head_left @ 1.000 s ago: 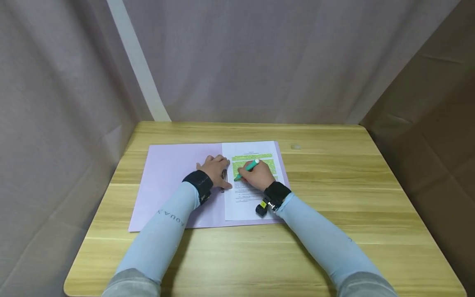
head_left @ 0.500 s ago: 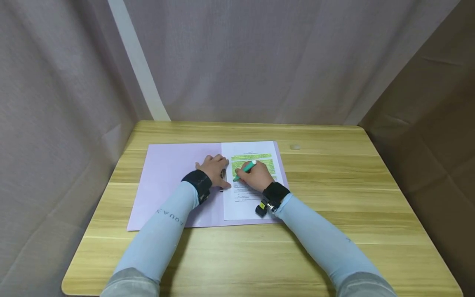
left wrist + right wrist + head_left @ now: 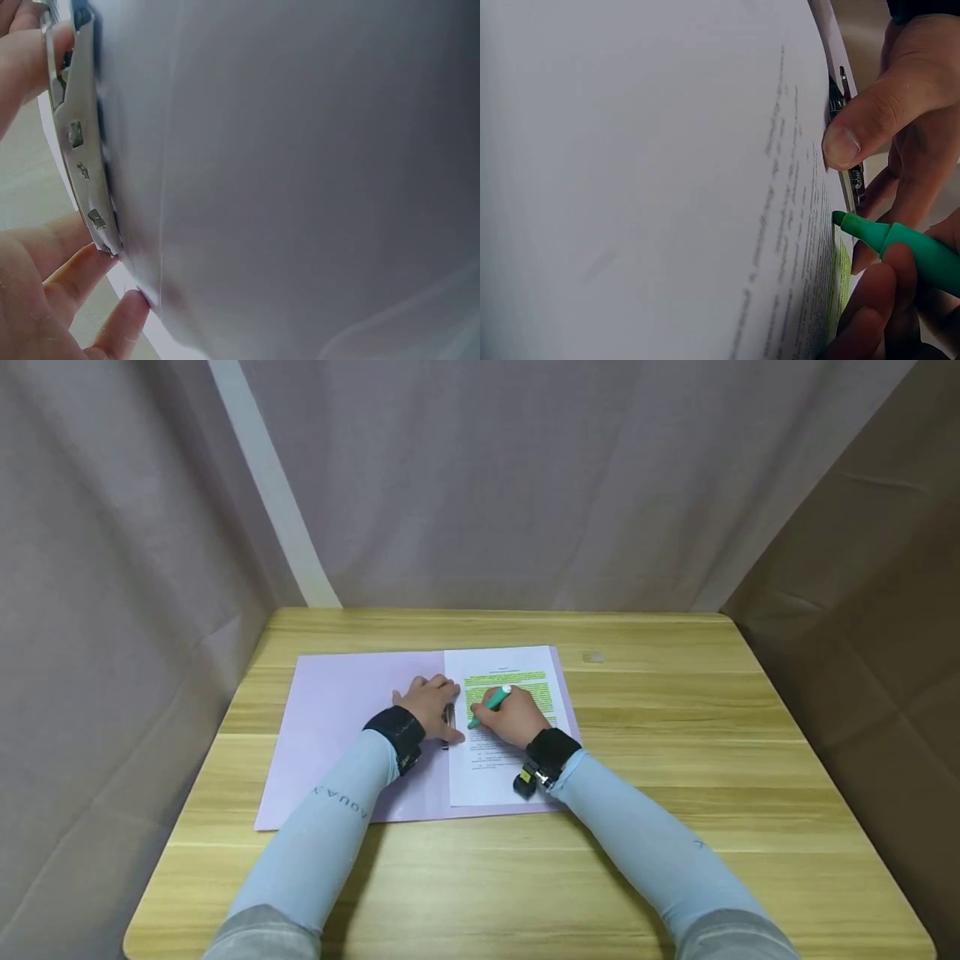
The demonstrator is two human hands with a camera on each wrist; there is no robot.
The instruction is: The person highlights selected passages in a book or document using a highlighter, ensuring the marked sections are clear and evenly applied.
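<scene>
From my screen, left to right: the lilac folder (image 3: 337, 727) lies open on the table (image 3: 675, 760); my left hand (image 3: 429, 703) rests flat, fingers (image 3: 112, 330) straight, pressing at its metal clip (image 3: 448, 720); my right hand (image 3: 512, 717) grips the green highlighter (image 3: 489, 702), tip on the printed sheet (image 3: 498, 772), beside the green-marked lines.

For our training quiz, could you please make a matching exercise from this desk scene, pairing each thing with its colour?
Things:
1. marker
2. folder
3. table
4. sheet

Colours:
A. pale purple
B. white with printed text, upper lines marked yellow-green
C. green
D. light wood

Pairs: 1-C, 2-A, 3-D, 4-B
</scene>
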